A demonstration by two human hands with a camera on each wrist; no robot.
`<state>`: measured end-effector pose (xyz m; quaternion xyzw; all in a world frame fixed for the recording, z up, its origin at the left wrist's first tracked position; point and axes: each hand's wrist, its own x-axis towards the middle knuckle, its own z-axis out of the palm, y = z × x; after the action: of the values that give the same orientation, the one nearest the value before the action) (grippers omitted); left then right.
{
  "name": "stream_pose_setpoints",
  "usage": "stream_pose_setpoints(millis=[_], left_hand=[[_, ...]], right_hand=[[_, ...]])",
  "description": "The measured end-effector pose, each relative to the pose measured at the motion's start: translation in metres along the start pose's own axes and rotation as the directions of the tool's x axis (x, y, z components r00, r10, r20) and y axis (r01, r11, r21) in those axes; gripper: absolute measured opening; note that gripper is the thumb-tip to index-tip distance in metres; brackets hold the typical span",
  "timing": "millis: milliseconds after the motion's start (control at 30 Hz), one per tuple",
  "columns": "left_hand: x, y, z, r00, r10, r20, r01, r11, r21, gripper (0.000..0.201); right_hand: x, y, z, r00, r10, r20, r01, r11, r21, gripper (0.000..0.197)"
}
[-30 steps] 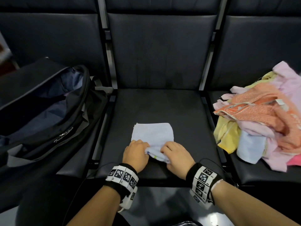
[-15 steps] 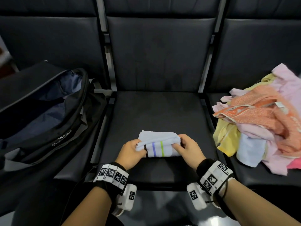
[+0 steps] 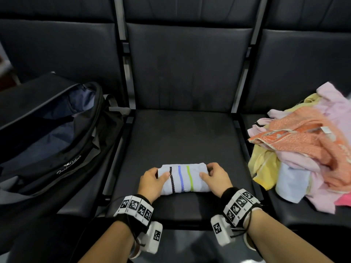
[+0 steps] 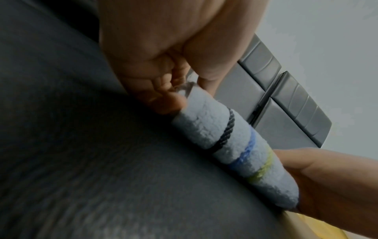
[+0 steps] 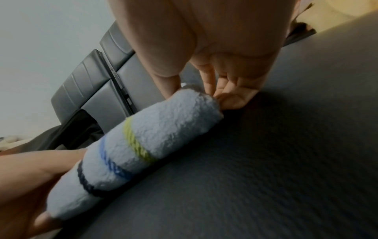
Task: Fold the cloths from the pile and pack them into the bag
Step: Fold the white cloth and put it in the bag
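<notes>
A pale blue cloth (image 3: 185, 178) with black, blue and green stripes lies folded into a thick bundle on the middle black seat (image 3: 182, 133). My left hand (image 3: 152, 180) pinches its left end, thumb on top. My right hand (image 3: 213, 177) pinches its right end the same way. In the left wrist view the cloth (image 4: 231, 145) sits between my left hand (image 4: 163, 90) and the other hand. In the right wrist view the cloth (image 5: 143, 145) runs away from my right hand (image 5: 206, 90). The black bag (image 3: 55, 141) lies unzipped on the left seat. The cloth pile (image 3: 303, 149) covers the right seat.
Black seat backs (image 3: 186, 63) rise behind all three seats, with metal frame bars (image 3: 123, 54) between them. The bag's dark blue lining shows through its opening. The pile holds orange, pink, yellow and light blue cloths, some hanging over the seat's front edge.
The cloth lay flat with both hands at its near edge. It has since been folded over into a striped bundle, and my hands have spread apart to its two ends.
</notes>
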<state>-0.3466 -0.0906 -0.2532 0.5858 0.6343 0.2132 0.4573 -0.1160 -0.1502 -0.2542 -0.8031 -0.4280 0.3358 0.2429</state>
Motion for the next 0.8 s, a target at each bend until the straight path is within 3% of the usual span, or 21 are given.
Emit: stream_pose_setpoints(millis=[100, 233, 433, 500, 567, 633, 700, 800], left_hand=[[0.000, 0.001, -0.001, 0.999, -0.032, 0.004, 0.032, 0.999, 0.030, 0.030], [-0.004, 0.000, -0.003, 0.996, -0.087, 0.028, 0.087, 0.996, -0.020, 0.027], [-0.011, 0.002, -0.009, 0.989, -0.146, 0.038, 0.146, 0.989, 0.007, 0.029], [-0.011, 0.006, -0.015, 0.996, -0.088, 0.016, 0.083, 0.975, 0.205, 0.030], [-0.008, 0.012, -0.021, 0.998, 0.053, 0.025, -0.058, 0.958, 0.281, 0.051], [-0.010, 0.026, -0.030, 0.970, 0.209, 0.126, -0.232, 0.952, 0.199, 0.076], [-0.012, 0.043, -0.039, 0.927, 0.284, 0.244, -0.302, 0.953, 0.040, 0.092], [-0.013, 0.057, -0.054, 0.884, 0.361, 0.297, -0.312, 0.929, -0.199, 0.082]], right_hand=[[0.004, -0.001, -0.001, 0.998, 0.049, 0.038, -0.048, 0.998, -0.031, 0.054], [0.006, -0.005, -0.002, 0.995, 0.077, 0.065, -0.074, 0.996, -0.042, 0.029], [-0.005, -0.015, -0.002, 0.999, 0.051, 0.012, -0.053, 0.979, 0.196, 0.016], [-0.012, -0.029, -0.008, 0.999, -0.033, -0.004, 0.033, 0.971, 0.236, 0.014], [-0.018, -0.050, -0.017, 0.985, -0.171, -0.008, 0.169, 0.961, 0.221, 0.012], [-0.024, -0.078, -0.026, 0.943, -0.334, 0.008, 0.328, 0.930, 0.167, 0.018], [-0.030, -0.111, -0.035, 0.879, -0.470, 0.084, 0.461, 0.881, 0.103, 0.024], [-0.038, -0.157, -0.041, 0.784, -0.569, 0.249, 0.575, 0.816, 0.055, 0.027]])
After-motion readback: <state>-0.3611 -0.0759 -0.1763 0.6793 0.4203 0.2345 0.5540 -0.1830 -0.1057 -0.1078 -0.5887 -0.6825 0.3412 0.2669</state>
